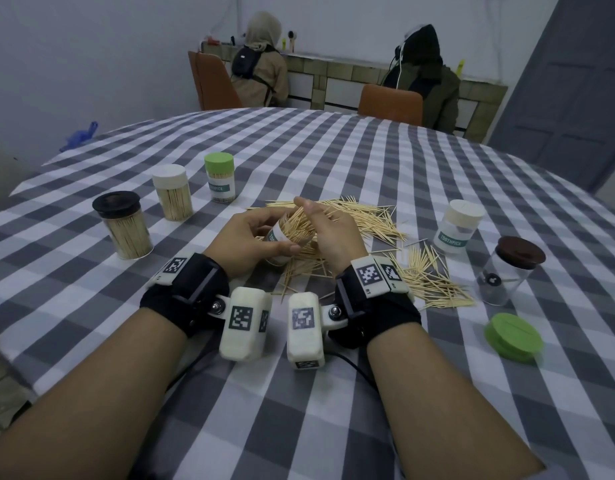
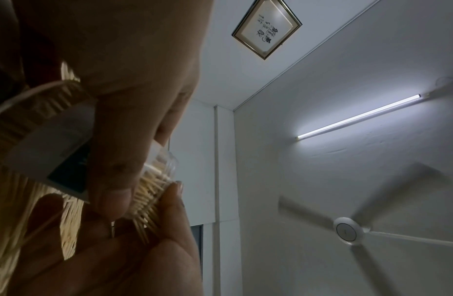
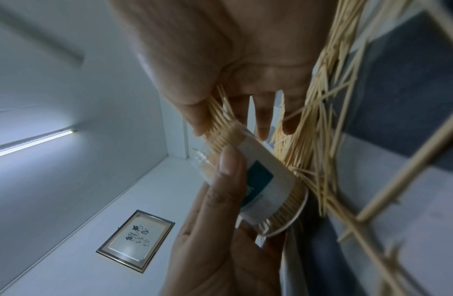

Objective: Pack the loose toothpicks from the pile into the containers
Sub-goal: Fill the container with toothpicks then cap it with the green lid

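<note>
At the middle of the grey-and-white checked tablecloth [image 1: 333, 393], I am holding the clear, lidless toothpick container with the white-and-teal label [image 1: 278, 239] tilted in my left hand [image 1: 250, 237], fingers and thumb curling round its wall. My right hand [image 1: 330, 233] is pinching a bundle of wooden toothpicks [image 1: 299, 221] at its mouth, their tips fanning out. The loose toothpick pile [image 1: 368, 220] is lying just behind and right of both hands. Three capped, filled containers [image 1: 171, 192] are standing to the left.
</note>
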